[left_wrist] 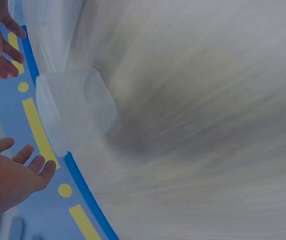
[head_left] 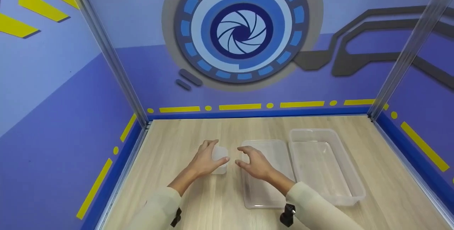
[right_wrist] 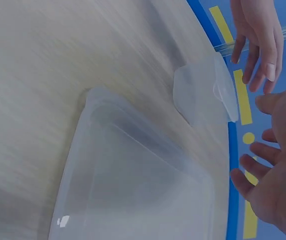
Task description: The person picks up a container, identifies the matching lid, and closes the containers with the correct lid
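A small translucent plastic box (head_left: 220, 153) stands on the table, partly hidden behind my left hand (head_left: 205, 161). That hand's fingers and thumb are spread around the box's left and near sides in the head view. In the left wrist view the box (left_wrist: 75, 110) shows whole, apart from the fingers. My right hand (head_left: 258, 163) hovers over a flat rectangular clear lid (head_left: 264, 196), its fingers loosely bent towards the box and nothing in them. The right wrist view shows the lid (right_wrist: 137, 175) lying below the box (right_wrist: 198, 92), with a gap of table between them.
To the right of the lid stands a large clear rectangular container (head_left: 319, 169), open at the top. The wooden table (head_left: 177, 134) is enclosed by printed blue panels (head_left: 142, 74) and metal corner posts (head_left: 110, 52).
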The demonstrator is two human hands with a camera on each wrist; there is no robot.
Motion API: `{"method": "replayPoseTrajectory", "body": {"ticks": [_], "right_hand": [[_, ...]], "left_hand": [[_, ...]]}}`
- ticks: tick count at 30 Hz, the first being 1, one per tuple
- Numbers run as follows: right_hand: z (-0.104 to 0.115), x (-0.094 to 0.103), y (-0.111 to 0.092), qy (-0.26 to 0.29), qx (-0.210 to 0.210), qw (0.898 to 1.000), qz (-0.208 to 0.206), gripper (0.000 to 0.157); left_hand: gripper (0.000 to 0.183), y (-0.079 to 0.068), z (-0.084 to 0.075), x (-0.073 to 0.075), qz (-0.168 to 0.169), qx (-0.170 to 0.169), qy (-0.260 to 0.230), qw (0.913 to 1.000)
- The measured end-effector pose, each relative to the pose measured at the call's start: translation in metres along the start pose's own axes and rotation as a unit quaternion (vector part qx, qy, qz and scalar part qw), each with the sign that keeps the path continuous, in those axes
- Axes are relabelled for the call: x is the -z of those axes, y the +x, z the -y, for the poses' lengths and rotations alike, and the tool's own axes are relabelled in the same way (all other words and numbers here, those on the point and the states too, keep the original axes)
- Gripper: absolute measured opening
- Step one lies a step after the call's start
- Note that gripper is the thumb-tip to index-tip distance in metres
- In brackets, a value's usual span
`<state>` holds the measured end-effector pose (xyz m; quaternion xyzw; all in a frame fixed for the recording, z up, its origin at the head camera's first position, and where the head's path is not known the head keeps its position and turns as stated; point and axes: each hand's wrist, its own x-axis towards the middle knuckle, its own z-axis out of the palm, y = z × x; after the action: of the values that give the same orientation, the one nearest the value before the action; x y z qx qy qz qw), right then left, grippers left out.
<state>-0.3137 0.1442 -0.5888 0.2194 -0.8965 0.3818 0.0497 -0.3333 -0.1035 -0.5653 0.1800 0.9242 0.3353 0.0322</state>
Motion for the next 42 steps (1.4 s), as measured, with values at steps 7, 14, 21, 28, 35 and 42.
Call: {"method": "replayPoseTrajectory", "body": {"ticks": [7, 14, 21, 28, 35, 42], "right_hand": [[0.001, 0.019, -0.010, -0.023, 0.029, 0.999, -0.010, 0.052], [-0.001, 0.030, -0.025, -0.007, 0.014, 0.999, -0.038, 0.053], [-0.002, 0.038, -0.033, 0.039, -0.010, 0.997, -0.061, 0.050], [-0.003, 0.047, -0.036, 0.044, -0.043, 0.996, -0.063, 0.054], [-0.010, 0.053, -0.041, 0.052, -0.070, 0.994, -0.066, 0.062], [-0.022, 0.053, -0.041, 0.063, -0.091, 0.990, -0.082, 0.062]], "left_hand": [[0.086, 0.000, -0.027, -0.001, 0.010, -0.035, -0.015, 0.9992], [0.085, -0.006, -0.043, -0.011, 0.023, -0.056, -0.029, 0.9977], [0.079, -0.008, -0.051, -0.019, 0.022, -0.063, -0.059, 0.9960], [0.079, -0.004, -0.057, -0.023, 0.021, -0.039, -0.090, 0.9950], [0.077, 0.002, -0.062, -0.029, 0.014, -0.017, -0.112, 0.9935], [0.071, 0.010, -0.063, -0.036, -0.003, -0.014, -0.159, 0.9872]]}}
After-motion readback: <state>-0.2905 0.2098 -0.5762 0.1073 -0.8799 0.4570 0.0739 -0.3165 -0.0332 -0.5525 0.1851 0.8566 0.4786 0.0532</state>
